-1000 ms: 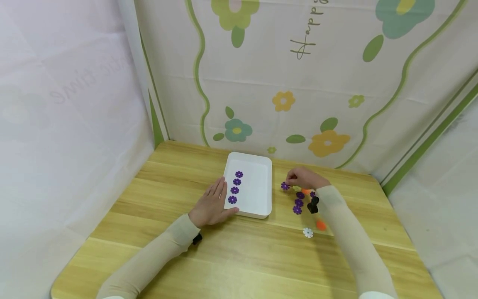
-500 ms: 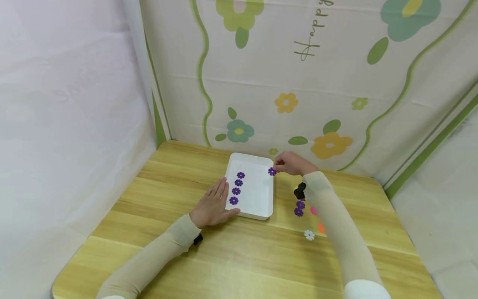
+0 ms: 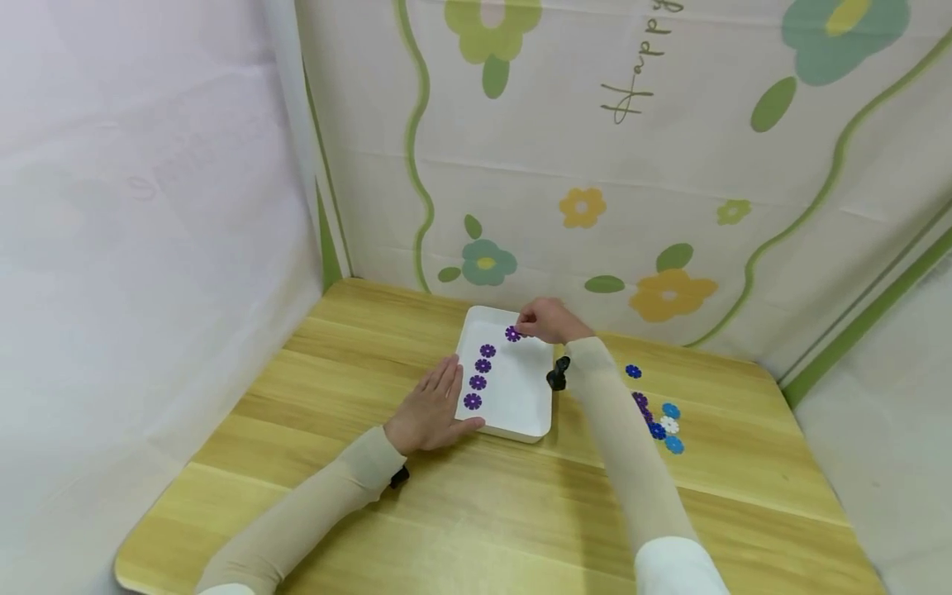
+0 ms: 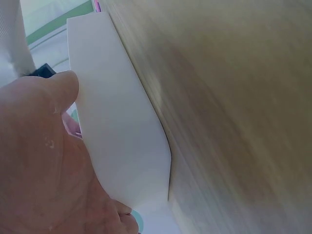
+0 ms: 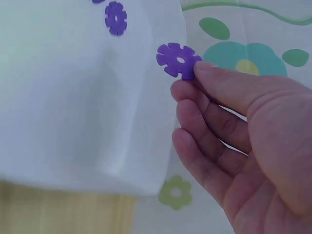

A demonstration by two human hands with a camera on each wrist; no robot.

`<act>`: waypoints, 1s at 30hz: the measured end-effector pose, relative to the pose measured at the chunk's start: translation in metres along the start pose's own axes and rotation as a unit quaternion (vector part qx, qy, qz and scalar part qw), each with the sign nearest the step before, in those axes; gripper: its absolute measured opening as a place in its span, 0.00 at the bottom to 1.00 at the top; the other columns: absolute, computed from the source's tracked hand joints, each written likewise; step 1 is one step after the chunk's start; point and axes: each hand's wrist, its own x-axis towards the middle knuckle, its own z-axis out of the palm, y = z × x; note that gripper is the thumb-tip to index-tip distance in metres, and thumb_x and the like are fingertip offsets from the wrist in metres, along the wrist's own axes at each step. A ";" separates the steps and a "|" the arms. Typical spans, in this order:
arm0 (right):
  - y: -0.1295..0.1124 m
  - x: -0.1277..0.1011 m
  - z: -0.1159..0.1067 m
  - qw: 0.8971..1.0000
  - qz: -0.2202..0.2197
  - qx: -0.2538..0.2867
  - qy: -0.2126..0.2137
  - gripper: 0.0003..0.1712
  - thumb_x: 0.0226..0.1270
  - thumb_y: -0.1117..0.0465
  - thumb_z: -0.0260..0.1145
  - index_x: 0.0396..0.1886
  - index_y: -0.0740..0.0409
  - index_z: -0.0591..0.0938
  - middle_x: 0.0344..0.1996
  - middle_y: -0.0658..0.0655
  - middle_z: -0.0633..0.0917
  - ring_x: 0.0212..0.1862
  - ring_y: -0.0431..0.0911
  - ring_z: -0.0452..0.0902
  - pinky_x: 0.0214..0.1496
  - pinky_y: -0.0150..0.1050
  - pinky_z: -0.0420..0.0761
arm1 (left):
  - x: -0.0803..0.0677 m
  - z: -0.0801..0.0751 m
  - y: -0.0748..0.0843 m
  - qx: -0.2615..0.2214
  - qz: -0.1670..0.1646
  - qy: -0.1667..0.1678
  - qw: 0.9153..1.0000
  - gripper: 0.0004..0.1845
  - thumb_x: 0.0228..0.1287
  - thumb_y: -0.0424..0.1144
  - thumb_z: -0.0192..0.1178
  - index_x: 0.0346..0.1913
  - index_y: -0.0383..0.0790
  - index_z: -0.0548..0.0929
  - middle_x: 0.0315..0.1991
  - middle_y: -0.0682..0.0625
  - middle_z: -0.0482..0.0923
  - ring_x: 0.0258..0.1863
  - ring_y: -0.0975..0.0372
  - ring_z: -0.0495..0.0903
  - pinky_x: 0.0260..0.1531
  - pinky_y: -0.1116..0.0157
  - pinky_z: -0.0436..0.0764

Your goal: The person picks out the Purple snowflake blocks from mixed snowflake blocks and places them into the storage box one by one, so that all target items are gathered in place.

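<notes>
My right hand [image 3: 549, 321] pinches a purple snowflake disc [image 5: 178, 60] by its edge, between thumb and forefinger, above the far end of the white tray [image 3: 521, 413]. Inside the tray, several purple snowflake discs [image 3: 478, 383] lie in a row along its left side. My left hand [image 3: 430, 411] rests on the tray's near left corner, fingers straight along the left rim and thumb on the front rim. The left wrist view has the tray's outer wall [image 4: 117, 107] with the thumb at its top edge.
Right of the tray, loose snowflake discs lie on the wooden table [image 3: 446, 529]: a dark blue disc [image 3: 633, 371], a white disc [image 3: 670, 424], a light blue disc [image 3: 673, 445] and others, partly behind the right sleeve [image 3: 625, 446]. A flower-printed curtain [image 3: 521, 149] stands behind the table.
My right hand has picked up a purple disc from the pile on the right and carried it left over the tray. The left hand stays on the tray's corner.
</notes>
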 end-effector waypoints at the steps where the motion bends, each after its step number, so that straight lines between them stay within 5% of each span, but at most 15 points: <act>1: -0.001 0.003 0.003 1.000 0.005 0.009 0.005 0.11 0.80 0.57 0.65 0.43 0.55 0.92 0.39 0.55 0.92 0.43 0.51 0.85 0.47 0.41 0.84 | 0.000 0.000 0.000 0.001 -0.001 -0.001 1.000 0.56 0.77 0.73 0.42 0.84 0.26 0.47 0.87 0.34 0.39 0.88 0.46 0.41 0.87 0.50 0.49; 9: -0.002 0.019 0.030 0.993 0.057 0.081 0.065 0.11 0.77 0.58 0.68 0.41 0.58 0.93 0.38 0.56 0.92 0.39 0.47 0.82 0.42 0.38 0.82 | 0.003 0.002 0.000 0.000 0.003 -0.002 1.000 0.56 0.77 0.73 0.41 0.84 0.27 0.48 0.87 0.34 0.39 0.88 0.46 0.41 0.87 0.50 0.49; 15: 0.000 0.031 0.051 0.975 0.118 0.139 0.128 0.10 0.74 0.58 0.71 0.40 0.59 0.94 0.36 0.58 0.93 0.36 0.46 0.80 0.38 0.35 0.78 | 0.003 0.004 -0.002 0.007 0.005 0.006 1.000 0.55 0.77 0.73 0.42 0.83 0.26 0.48 0.87 0.33 0.40 0.88 0.46 0.43 0.86 0.50 0.50; 30: -0.001 0.039 0.075 0.952 0.172 0.171 0.185 0.08 0.68 0.59 0.76 0.35 0.60 0.95 0.35 0.58 0.94 0.37 0.47 0.82 0.43 0.38 0.79 | 0.004 0.008 -0.005 0.008 0.013 0.009 1.000 0.55 0.78 0.71 0.44 0.83 0.25 0.47 0.86 0.31 0.39 0.87 0.44 0.41 0.87 0.49 0.49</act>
